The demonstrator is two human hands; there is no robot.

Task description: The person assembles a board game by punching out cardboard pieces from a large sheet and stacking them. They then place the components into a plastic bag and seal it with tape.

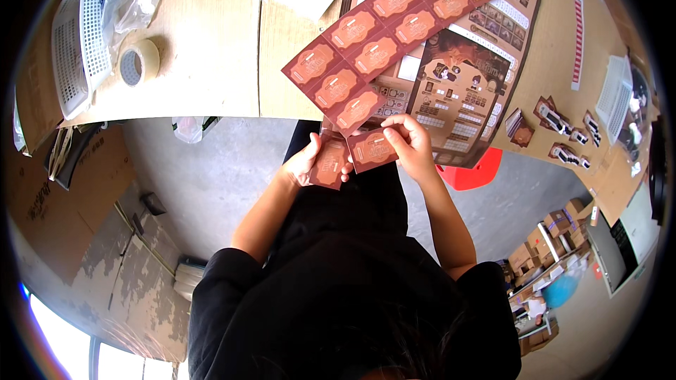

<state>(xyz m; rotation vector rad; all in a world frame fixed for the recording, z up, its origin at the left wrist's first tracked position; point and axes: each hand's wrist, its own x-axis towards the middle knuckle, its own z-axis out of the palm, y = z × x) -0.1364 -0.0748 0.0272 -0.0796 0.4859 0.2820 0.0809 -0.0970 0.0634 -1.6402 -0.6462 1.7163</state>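
Cards are my main worry from this end: they sit in the left hand, just below the lower end of the big sheet. That hand is closed round them, thumb on one side, fingertips on the other; I can't tell how many it holds. Beside it, also under the sheet's lower end, the right hand pinches a single card by its right side. I can't make out whether that one is quite free of the sheet.

If it isn't, a crooked tug would, I judge, crease a corner or rip into the next print. Both hands work beyond the edge of the table, so a loosened grip could drop cards to the floor below the sheet. The sheet's own lower corner juts past that edge; a wrist catching it could drag the lot askew. Right of the sheet, a leaflet overhangs too, near the right hand, and a careless elbow or forearm might knock it down onto the red stool.
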